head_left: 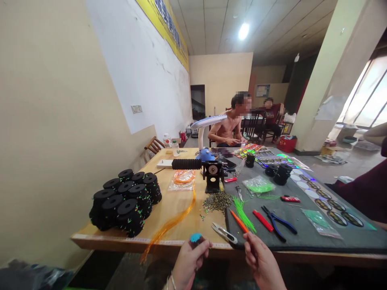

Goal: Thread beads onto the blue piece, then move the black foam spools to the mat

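Down at the near edge of the table (187,231): we've got both hands up in front of us, right by the wood.
Left hand (189,259): our fingers are curled round a small blue-topped spool (196,237), held upright right at the table edge.
Right hand (261,262): thumb and forefinger are pressed together by the front edge of the dark mat (302,237). If anything's between them, it's too thin for us to see.
Snips (224,233): lying flat between our two hands, partly on the wood, partly on the mat.
On the mat: orange stick (238,220), green strands (243,211), red stick (262,220) and blue-handled pliers (279,223), pretty much side by side.
Black spools (125,199): heaped up well off to our left.
Winder (213,173): standing mid-table, with a pile of brass beads (217,201) just in front of it.
Orange line (172,223): trails from mid-table over the near edge, left of our left hand.
Far end: another person (229,125) sits there.
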Demonstrator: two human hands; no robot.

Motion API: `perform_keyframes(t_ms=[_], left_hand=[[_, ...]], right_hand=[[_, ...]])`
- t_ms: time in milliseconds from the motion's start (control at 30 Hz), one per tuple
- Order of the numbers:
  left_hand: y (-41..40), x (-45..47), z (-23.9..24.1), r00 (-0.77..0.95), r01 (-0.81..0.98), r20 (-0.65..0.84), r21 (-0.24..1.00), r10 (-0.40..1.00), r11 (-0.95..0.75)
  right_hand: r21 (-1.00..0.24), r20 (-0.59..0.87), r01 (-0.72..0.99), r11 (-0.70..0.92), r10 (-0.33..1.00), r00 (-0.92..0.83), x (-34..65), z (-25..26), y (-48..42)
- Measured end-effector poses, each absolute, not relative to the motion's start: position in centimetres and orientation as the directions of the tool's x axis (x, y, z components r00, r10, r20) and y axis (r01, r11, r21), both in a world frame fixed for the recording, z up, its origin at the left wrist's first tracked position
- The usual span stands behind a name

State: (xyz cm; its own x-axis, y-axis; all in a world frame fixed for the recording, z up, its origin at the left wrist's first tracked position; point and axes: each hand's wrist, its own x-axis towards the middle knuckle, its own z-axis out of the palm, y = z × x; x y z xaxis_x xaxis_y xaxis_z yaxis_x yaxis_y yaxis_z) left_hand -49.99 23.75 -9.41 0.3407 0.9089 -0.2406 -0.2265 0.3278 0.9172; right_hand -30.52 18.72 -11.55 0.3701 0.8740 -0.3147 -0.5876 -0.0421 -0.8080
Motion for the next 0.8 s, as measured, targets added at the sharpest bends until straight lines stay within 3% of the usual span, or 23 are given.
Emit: perform_keyframes(t_ms=[133, 300, 533, 800], left_hand=[[23.7, -49.7, -10.3, 0.321, -0.185, -0.174, 0.953, 0.931, 0.241], [23.6, -49.5, -11.4, 0.261, -0.079, 0.021, 0.997, 0.965, 0.0], [23.2, -49.7, -10.9, 0.354, -0.003, 0.135, 0.99, 0.925, -0.144], [23.0, -49.9, -12.5, 0.288, -0.008, 0.187, 0.981, 0.939, -0.193]], right_hand=[[-0.864, -0.304, -0.48, -0.153, 0.918, 0.254, -32.8, -12.0, 18.7], [-0.869, -0.305, -0.456, -0.193, 0.933, 0.188, -35.4, -11.9, 19.7], [-0.84, -0.319, -0.517, -0.163, 0.919, 0.23, -35.5, -11.3, 20.7], [-0.897, -0.211, -0.441, -0.032, 0.907, 0.363, -34.1, -10.3, 20.9]])
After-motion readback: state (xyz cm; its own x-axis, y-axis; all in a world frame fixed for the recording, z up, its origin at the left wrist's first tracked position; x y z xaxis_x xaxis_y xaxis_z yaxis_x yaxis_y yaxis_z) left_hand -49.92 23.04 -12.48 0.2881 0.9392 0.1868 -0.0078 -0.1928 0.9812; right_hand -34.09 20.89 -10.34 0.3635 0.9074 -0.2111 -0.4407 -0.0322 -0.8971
